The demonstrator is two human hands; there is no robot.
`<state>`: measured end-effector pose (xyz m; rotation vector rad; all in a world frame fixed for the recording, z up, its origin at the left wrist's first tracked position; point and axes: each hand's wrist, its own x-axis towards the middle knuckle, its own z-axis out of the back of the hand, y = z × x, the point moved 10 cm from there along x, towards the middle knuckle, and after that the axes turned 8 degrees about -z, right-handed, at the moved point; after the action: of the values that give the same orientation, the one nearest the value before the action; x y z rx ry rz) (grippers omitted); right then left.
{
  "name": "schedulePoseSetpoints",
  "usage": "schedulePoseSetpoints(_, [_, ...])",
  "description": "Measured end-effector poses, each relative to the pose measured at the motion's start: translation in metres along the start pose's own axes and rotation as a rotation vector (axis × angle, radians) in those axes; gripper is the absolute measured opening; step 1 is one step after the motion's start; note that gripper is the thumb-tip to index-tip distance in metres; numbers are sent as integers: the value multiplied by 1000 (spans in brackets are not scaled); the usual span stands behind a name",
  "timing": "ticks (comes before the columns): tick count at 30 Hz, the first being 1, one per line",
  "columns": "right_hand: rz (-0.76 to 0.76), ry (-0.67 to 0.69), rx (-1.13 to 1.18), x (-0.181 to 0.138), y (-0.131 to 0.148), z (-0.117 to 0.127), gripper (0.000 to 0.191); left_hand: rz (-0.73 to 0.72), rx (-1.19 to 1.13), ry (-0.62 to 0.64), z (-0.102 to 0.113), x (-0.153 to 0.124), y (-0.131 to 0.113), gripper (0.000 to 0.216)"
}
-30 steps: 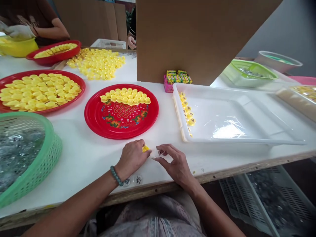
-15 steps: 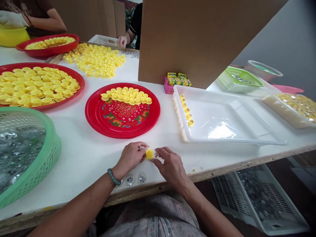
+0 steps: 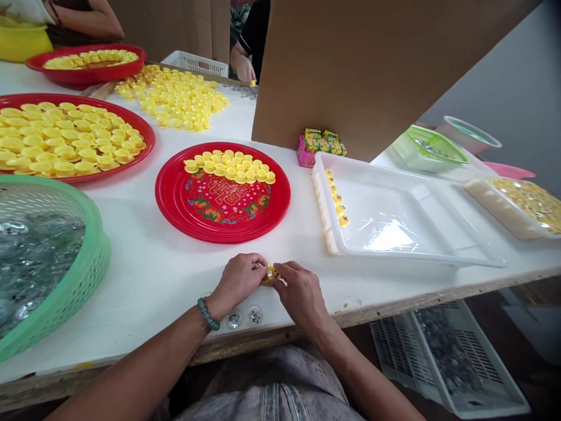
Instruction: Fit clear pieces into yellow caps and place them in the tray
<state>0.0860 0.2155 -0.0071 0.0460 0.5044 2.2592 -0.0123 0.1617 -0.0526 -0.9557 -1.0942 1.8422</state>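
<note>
Two bare hands form one narrow grip: the fingertips of the left hand (image 3: 240,282) and the right hand (image 3: 302,291) pinch the small yellow plastic piece with a dark-printed face (image 3: 272,273). The piece sits within the grip; neither hand is clearly nearer. It appears widest along the line between the hands, though its true long axis cannot be confirmed. Two clear round plastic discs with dark prints (image 3: 254,316) lie on the white worktop (image 3: 175,263), between the grip and the near edge, offset left. The red round tray (image 3: 175,216) stands ahead-left of the grip; the white rectangular plastic tray (image 3: 394,202) stands ahead-right.

Fingers cover both ends of the piece, and whether it touches the worktop cannot be told. The green perforated plastic basket (image 3: 101,263), left of the grip, is cut off by the view's edge.
</note>
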Motion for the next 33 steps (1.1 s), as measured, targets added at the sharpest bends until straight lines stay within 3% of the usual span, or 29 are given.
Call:
schedulePoseSetpoints(6, [76,16,143,3,-3,-2,21,-4,-160,45,-11,0,4,10])
schedulePoseSetpoints(14, [136,138,197,16,0,-5,14,87,-362,52,-24,5,22,16])
schedulePoseSetpoints(20, [206,253,196,20,4,-6,7,150,-429,61,-24,5,21,26])
schedulePoseSetpoints(25, [186,16,283,7,-10,7,36,122,-444,43,-24,4,23,30])
schedulePoseSetpoints(28, [184,-22,265,1,-11,2,23,97,-415,51,-26,6,23,31])
schedulePoseSetpoints(33, [230,50,111,10,-5,-5,9,99,-378,113,-30,10,23,37])
